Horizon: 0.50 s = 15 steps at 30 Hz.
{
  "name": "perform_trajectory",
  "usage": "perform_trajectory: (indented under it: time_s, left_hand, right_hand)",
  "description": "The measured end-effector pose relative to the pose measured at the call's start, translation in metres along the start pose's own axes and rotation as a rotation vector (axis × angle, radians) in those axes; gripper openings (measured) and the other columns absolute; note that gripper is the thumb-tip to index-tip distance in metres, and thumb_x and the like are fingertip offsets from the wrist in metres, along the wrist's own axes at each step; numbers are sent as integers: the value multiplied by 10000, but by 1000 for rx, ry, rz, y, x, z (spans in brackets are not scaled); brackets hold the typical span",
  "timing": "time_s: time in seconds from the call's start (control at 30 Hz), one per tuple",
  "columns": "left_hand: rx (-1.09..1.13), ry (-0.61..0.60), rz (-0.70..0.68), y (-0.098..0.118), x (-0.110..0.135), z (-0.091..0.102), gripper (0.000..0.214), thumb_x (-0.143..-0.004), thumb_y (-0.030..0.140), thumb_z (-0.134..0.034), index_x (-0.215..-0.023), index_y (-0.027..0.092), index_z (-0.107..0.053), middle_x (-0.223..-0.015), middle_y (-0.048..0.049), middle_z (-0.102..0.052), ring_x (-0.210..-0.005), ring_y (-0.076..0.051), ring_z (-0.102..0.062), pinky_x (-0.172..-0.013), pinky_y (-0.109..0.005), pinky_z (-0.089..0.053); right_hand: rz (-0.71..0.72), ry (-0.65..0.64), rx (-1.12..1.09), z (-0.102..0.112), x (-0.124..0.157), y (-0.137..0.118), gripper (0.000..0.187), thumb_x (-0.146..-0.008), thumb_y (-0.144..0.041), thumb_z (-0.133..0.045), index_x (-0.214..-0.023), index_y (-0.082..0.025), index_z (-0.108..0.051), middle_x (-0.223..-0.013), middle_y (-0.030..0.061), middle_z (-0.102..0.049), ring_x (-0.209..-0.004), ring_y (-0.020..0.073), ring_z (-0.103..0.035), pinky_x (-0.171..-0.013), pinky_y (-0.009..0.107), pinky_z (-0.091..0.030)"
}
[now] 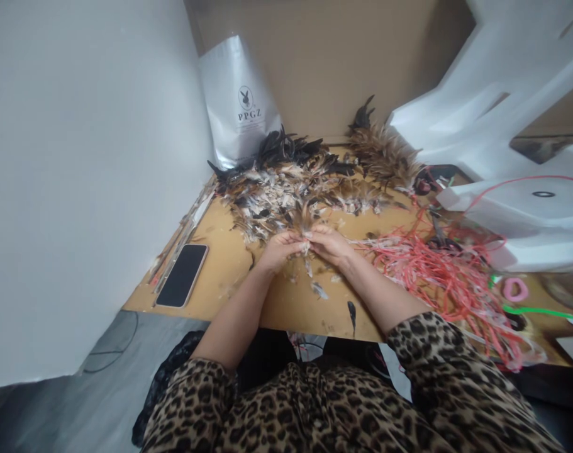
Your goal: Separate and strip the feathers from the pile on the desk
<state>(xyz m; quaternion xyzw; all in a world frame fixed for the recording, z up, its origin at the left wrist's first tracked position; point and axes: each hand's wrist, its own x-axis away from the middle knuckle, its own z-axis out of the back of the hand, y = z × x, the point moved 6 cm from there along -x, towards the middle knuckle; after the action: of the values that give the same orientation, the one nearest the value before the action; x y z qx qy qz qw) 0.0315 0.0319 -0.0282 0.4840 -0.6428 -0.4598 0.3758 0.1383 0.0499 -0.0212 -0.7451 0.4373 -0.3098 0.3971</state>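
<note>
Both hands meet over the front middle of the table (220, 258). My left hand (281, 247) is closed in a pinch on a small bunch of brown feathers (305, 217) whose tips point away from me. Against it, my right hand (328, 244) pinches the pale quill end of the same bunch. Whitish fluff hangs below the fingertips. Just beyond the hands spreads a large pile of loose feathers (277, 195), white, brown and black. A fuller brown feather bundle (385, 154) lies behind to the right.
A phone (182, 275) lies at the left, near thin sticks (185, 229). A silvery bag (241, 107) stands at the back. Tangled pink strips (437, 270) cover the right side, beside a pink ring (515, 289) and a green strip (541, 311). White sheeting (494, 82) hangs at the right.
</note>
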Motion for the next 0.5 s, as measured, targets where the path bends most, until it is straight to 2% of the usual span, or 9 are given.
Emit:
perform_trajectory:
  time_s: [0.17,0.33,0.4,0.5]
  left_hand:
    - [-157,164,-59,13,1,7,343,-551,363,-738,-762,132,-599,-631,-8,-616,-490,-68,-507,-453,-192,-390]
    - [-188,289,-122,19,2,13,318,-569,394,-720,-682,137,-573,-470,42,-518,-372,-32,-370,-380,-180,-284]
    - [-200,331,-162,21,4,14,293,-574,383,-717,-630,133,-574,-484,30,-533,-402,-45,-409,-415,-191,-334]
    - [-240,363,-290,28,8,12,254,-572,344,-723,-648,129,-611,-633,-18,-620,-571,-98,-538,-575,-234,-444]
  right_hand:
    - [77,117,269,8,1,-11,269,-548,-354,-746,-539,-162,-557,-430,-39,-535,-374,68,-411,-405,211,-275]
    - [166,103,484,2,4,-16,292,-580,-403,-712,-543,-162,-550,-416,-47,-503,-372,56,-371,-399,205,-242]
    - [174,118,507,2,4,-13,309,-594,-429,-693,-549,-172,-528,-411,-46,-503,-363,62,-372,-392,205,-244]
    - [170,166,527,4,3,-8,330,-593,-452,-685,-549,-182,-501,-409,-43,-511,-354,70,-384,-382,206,-253]
